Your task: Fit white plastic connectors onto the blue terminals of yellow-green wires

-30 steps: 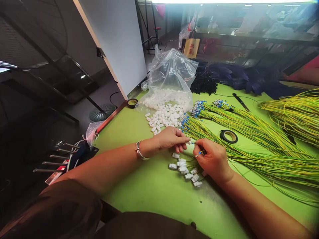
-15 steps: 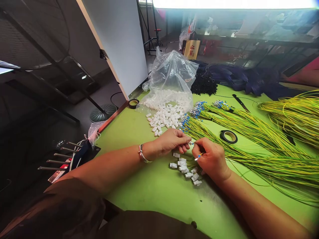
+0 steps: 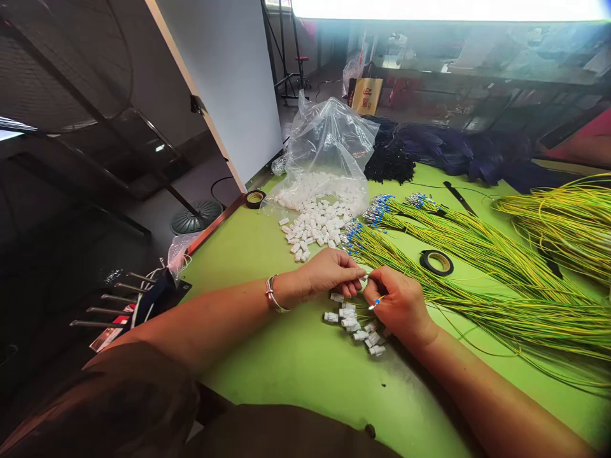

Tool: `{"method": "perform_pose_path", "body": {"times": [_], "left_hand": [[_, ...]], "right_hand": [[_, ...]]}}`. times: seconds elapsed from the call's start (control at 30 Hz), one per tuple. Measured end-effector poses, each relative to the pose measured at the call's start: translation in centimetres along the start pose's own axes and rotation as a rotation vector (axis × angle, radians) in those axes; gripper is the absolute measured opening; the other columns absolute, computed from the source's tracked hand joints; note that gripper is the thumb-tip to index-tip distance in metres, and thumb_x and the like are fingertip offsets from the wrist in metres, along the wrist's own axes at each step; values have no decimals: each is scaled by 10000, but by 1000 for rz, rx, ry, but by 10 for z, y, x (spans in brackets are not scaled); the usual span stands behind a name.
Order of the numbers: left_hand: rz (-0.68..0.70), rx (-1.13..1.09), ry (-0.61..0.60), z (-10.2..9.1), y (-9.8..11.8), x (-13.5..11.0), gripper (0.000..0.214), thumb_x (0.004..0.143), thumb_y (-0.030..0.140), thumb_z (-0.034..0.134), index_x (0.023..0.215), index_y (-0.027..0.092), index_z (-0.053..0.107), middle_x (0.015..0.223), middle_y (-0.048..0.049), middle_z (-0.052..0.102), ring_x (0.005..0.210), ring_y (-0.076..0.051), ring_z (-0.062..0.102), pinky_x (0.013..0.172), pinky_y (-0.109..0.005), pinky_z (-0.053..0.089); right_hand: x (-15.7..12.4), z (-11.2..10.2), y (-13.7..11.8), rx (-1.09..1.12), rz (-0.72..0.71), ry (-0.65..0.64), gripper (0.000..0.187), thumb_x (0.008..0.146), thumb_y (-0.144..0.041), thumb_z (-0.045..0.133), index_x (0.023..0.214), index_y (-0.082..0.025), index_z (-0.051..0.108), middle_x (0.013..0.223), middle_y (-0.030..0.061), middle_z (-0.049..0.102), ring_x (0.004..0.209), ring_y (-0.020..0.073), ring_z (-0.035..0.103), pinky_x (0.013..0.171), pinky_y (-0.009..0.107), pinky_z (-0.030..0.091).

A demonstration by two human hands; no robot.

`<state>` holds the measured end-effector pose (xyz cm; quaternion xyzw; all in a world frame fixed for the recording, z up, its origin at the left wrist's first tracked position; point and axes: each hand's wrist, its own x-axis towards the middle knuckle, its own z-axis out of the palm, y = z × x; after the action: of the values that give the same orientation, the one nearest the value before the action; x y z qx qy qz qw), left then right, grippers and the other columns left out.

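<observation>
While both hands meet near the middle of the green worktop (image 3: 286, 369), the left hand (image 3: 329, 273) pinches thumb and fingertips together on a small white connector (image 3: 365, 278). The right hand (image 3: 401, 306), just beside it, is curled shut on a thin yellow-green wire (image 3: 377, 301) whose blue tip pokes out below the thumb. Whether the wire already sits in the connector cannot be told. Under the hands, toward the near edge, lies a small heap of white pieces (image 3: 356, 326). A silver bracelet (image 3: 271, 294) rings the left wrist. Toward the far edge a clear plastic bag (image 3: 329, 140) lies open, and loose white plugs (image 3: 315, 229) spill from it onto the worktop. Long bundles of yellow-green cable (image 3: 477, 267) with blue ends fan from beside the hands out to the right edge, and a black roll of tape (image 3: 436, 262) lies among them. A smaller roll (image 3: 254, 198) sits at the left edge, near the bag.
</observation>
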<state>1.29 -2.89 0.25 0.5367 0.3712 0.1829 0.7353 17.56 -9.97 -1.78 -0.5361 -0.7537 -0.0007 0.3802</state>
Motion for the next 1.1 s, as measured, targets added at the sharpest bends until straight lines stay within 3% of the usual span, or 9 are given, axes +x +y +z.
{"method": "perform_pose_path", "body": {"times": [0.23, 0.4, 0.5, 0.63, 0.7, 0.8, 0.83, 0.93, 1.1], "left_hand": [[6, 238, -70, -11, 11, 0, 249, 794, 351, 632, 748, 106, 637, 567, -8, 623, 420, -61, 523, 428, -170, 402], [218, 709, -103, -1, 8, -7, 124, 721, 132, 616, 814, 131, 698, 720, -19, 683, 617, -97, 576, 596, -192, 438], [373, 930, -293, 21, 0, -20, 206, 738, 109, 573, 872, 165, 720, 791, -38, 702, 684, -134, 587, 658, -222, 443], [499, 1014, -526, 27, 12, -35, 193, 776, 139, 586, 912, 171, 719, 802, -75, 699, 680, -156, 581, 641, -242, 435], [460, 1092, -372, 10, 30, -37, 209, 756, 109, 592, 893, 199, 722, 808, -59, 701, 683, -148, 581, 652, -242, 420], [294, 1325, 64, -31, 59, -34, 133, 759, 163, 590, 779, 167, 721, 744, -61, 684, 669, -153, 570, 635, -262, 387], [239, 1374, 129, -43, 65, -31, 121, 753, 204, 610, 773, 156, 719, 742, -60, 681, 659, -152, 565, 622, -262, 378], [101, 1479, 142, -61, 71, -25, 147, 706, 249, 651, 779, 139, 715, 733, -58, 675, 654, -159, 569, 605, -261, 371], [86, 1631, 140, -47, 58, -22, 197, 716, 147, 565, 845, 119, 711, 842, -117, 686, 784, -217, 611, 669, -289, 406]], "right_hand": [[6, -4, 1, 253, 227, -89, 94, 765, -182, 550, 700, -195, 617, 569, -8, 591, 497, 110, 497, 518, 235, 422], [17, -16, 7, 691, 649, -94, 159, 749, -320, 652, 800, -170, 658, 669, 29, 669, 531, 129, 558, 509, 251, 451], [19, -20, 8, 801, 786, -106, 239, 718, -363, 704, 840, -162, 664, 533, -26, 555, 427, 85, 424, 406, 218, 328], [16, -18, 8, 879, 723, -216, 279, 739, -334, 678, 969, -177, 683, 571, -39, 482, 493, 88, 391, 439, 221, 307], [14, -14, 8, 914, 683, -222, 288, 780, -352, 626, 1002, -178, 685, 652, -6, 537, 557, 110, 441, 491, 242, 357], [12, -8, 7, 839, 661, -182, 279, 806, -380, 596, 949, -164, 698, 659, 11, 567, 559, 119, 453, 520, 261, 380], [12, -7, 7, 800, 663, -176, 275, 797, -385, 610, 931, -162, 700, 650, 10, 575, 539, 113, 443, 507, 258, 372], [13, -6, 2, 741, 704, -185, 295, 755, -405, 654, 908, -155, 689, 644, 14, 619, 472, 93, 410, 451, 243, 343], [14, -8, -4, 671, 682, -166, 273, 723, -406, 665, 827, -153, 672, 608, 30, 654, 445, 104, 460, 441, 243, 385]]}}
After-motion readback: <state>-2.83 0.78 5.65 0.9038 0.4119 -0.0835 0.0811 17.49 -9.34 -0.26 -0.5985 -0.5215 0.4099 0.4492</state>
